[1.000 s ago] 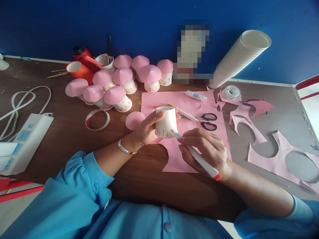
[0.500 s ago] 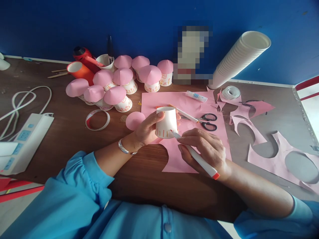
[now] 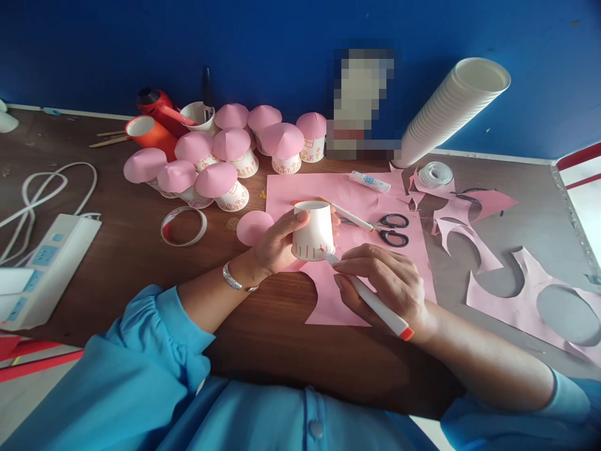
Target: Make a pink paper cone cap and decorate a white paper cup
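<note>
My left hand is closed around a white paper cup, held upside down above the table. Short coloured strokes run along the lower part of the cup near its rim, with a small red mark at the right. In my right hand is a white marker with a red end, its tip at the cup by that red mark. Behind the cup a white pen and black-handled scissors lie on a pink paper sheet.
Several cups with pink cone roofs stand at the back left. Nearby are a tape roll, a pink disc and a power strip. To the right are a glue tube, stacked cups and paper offcuts.
A small red mark now shows more fully on the cup at the marker's tip. Both hands have stayed nearly in place.
</note>
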The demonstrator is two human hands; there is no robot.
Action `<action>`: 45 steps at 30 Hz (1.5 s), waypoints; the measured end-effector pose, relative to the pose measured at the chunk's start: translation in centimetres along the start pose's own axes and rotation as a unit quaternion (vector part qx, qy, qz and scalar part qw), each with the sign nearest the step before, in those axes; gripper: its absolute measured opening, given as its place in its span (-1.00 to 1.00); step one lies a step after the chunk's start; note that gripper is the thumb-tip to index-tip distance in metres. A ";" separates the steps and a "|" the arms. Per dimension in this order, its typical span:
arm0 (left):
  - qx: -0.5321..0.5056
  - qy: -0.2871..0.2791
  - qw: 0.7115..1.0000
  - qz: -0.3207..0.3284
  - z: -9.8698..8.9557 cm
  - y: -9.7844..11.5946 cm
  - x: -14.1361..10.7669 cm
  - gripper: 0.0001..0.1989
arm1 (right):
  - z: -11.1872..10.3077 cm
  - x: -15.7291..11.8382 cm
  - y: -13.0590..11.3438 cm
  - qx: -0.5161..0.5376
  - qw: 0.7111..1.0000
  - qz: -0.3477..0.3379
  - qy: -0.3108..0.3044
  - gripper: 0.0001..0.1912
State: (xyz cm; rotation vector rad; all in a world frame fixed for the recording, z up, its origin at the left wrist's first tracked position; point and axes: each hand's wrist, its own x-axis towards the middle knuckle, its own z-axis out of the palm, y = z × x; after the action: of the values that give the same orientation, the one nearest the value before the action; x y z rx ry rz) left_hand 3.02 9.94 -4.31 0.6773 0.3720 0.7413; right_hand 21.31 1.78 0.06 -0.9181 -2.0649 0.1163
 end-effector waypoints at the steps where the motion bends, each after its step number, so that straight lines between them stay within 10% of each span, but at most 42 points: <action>1: 0.003 -0.003 1.000 0.002 0.0 0.0 0.0 -0.52 | 0.0 0.0 0.0 0.002 1.000 0.000 0.000 -0.88; 45: 0.052 0.031 0.998 0.034 0.3 -0.1 -0.1 -0.54 | 0.3 -0.1 -0.7 0.031 0.999 0.000 -0.030 -0.89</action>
State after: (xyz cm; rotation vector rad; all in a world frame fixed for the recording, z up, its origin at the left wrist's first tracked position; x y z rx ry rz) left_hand 3.20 9.70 -4.16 0.7697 0.4476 0.8136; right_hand 20.72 1.28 0.05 -0.8874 -2.1046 0.2094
